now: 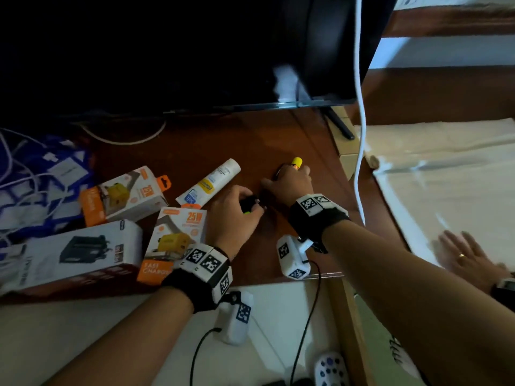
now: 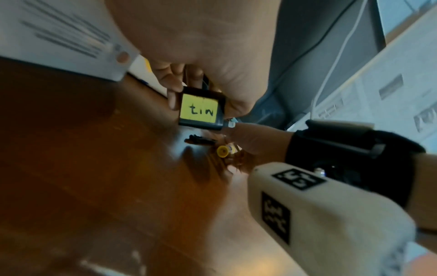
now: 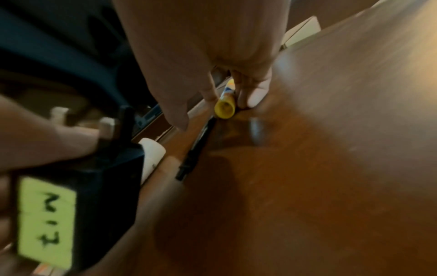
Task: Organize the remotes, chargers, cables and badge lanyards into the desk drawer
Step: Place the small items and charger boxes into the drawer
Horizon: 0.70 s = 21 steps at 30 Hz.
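On the brown desk (image 1: 223,140) my left hand (image 1: 246,208) grips a black plug-in charger (image 2: 199,110) with a yellow label reading "tin"; the same charger (image 3: 78,188) fills the lower left of the right wrist view. Just to its right, my right hand (image 1: 291,174) is down on the desk, its fingers (image 3: 250,93) curled round a small tube with a yellow cap (image 3: 224,107). A thin black pen (image 3: 196,149) lies on the wood beside that tube. A white remote (image 1: 331,369) with blue buttons lies in the white space below the desk's front edge.
Two orange charger boxes (image 1: 125,195) (image 1: 174,240), a grey box (image 1: 72,254) and a white tube (image 1: 209,182) lie left of my hands. White cables (image 1: 25,174) pile at far left. A dark screen (image 1: 195,51) stands behind. Another person's hand (image 1: 471,257) rests on white cloth at right.
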Available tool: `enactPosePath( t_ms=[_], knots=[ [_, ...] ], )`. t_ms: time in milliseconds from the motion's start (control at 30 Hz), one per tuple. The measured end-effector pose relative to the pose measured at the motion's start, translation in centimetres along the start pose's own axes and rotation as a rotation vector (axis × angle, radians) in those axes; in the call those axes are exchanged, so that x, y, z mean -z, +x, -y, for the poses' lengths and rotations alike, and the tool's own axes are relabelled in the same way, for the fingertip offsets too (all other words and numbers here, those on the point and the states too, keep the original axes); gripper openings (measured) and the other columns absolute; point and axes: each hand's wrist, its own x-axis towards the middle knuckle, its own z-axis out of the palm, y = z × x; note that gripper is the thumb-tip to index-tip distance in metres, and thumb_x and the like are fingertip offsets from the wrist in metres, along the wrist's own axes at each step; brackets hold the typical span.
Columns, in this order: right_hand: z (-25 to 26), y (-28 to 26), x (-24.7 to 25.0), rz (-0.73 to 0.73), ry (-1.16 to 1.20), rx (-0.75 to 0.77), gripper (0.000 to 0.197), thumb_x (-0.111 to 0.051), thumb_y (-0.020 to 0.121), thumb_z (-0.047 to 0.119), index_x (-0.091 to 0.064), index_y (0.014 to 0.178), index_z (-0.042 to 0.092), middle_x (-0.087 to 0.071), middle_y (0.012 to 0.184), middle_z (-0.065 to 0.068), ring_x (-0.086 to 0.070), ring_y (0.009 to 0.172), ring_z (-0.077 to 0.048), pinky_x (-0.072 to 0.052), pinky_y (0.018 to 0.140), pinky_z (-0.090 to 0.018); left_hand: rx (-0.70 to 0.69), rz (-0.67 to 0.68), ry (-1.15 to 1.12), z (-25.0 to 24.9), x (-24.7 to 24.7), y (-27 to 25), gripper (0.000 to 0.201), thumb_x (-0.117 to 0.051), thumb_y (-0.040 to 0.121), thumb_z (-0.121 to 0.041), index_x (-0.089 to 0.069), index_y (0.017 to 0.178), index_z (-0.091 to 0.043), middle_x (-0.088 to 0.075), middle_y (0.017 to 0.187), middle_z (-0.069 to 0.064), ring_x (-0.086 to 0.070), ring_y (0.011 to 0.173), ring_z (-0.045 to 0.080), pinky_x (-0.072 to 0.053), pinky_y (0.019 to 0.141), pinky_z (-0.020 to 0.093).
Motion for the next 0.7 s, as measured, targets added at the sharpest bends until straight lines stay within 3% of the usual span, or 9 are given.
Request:
enactPosePath(
  t_ms=[100,233,333,467,600,700],
  knots=[
    [1.4,-0.1,-0.9,-0.041,-0.050,-0.062,0.066,-0.066,0.079,0.056,-0.047,0.125,0.012,-0.031,0.135,-0.016,-0.038,0.121,-0.036,-0.040,0.096,-0.046,0.033,-0.037,-0.025,0.9,1.3,-1.1,0.028,-0.067,0.081,-0.028,-0.060,0.109,-0.025,-0.064,0.111,-0.004,-0.058,0.106,0.016,-0.050,0.089,0.035],
    [1.2,-0.3,-1.3,-0.052,-0.083,-0.061,0.046,-0.059,0.088,0.032,-0.044,0.127,0.012,-0.029,0.136,-0.017,-0.037,0.120,-0.039,-0.038,0.098,-0.047,0.017,-0.035,-0.036,1.7,1.8,-2.9,0.027,-0.068,0.080,-0.027,-0.061,0.105,-0.024,-0.065,0.106,-0.004,-0.059,0.102,0.015,-0.051,0.087,0.035],
    [0.1,-1.4,-1.1,-0.074,-0.116,-0.021,0.033,-0.052,0.091,0.018,-0.049,0.121,0.007,-0.031,0.135,-0.019,-0.040,0.117,-0.041,-0.040,0.096,-0.048,-0.026,-0.026,-0.047,1.9,1.8,-4.4,0.026,-0.070,0.079,-0.024,-0.061,0.104,-0.021,-0.065,0.104,-0.003,-0.060,0.100,0.015,-0.050,0.086,0.032],
    [-2.0,-4.7,-0.5,-0.056,-0.178,0.048,0.034,-0.055,0.087,0.019,-0.052,0.118,0.005,-0.036,0.129,-0.020,-0.046,0.110,-0.044,-0.043,0.090,-0.047,-0.055,0.012,-0.055,1.8,1.2,-6.5,0.026,-0.070,0.079,-0.022,-0.062,0.103,-0.021,-0.064,0.103,-0.003,-0.059,0.099,0.013,-0.048,0.085,0.026],
    [-5.1,-9.9,-0.7,-0.075,-0.180,0.150,0.031,-0.061,0.080,0.019,-0.056,0.107,0.003,-0.044,0.117,-0.020,-0.053,0.096,-0.042,-0.044,0.080,-0.040,-0.107,0.032,-0.092,2.0,0.2,-9.7,0.026,-0.069,0.078,-0.024,-0.062,0.103,-0.019,-0.065,0.102,-0.002,-0.059,0.099,0.016,-0.050,0.086,0.035],
    [-7.2,-13.7,-0.7,-0.113,-0.110,0.156,0.021,-0.063,0.078,0.019,-0.053,0.089,0.005,-0.045,0.106,-0.017,-0.049,0.080,-0.034,-0.034,0.069,-0.031,-0.163,0.029,-0.109,2.4,-0.8,-12.6,0.028,-0.065,0.076,-0.026,-0.062,0.103,-0.017,-0.064,0.102,-0.003,-0.059,0.099,0.019,-0.050,0.085,0.035]
  ],
)
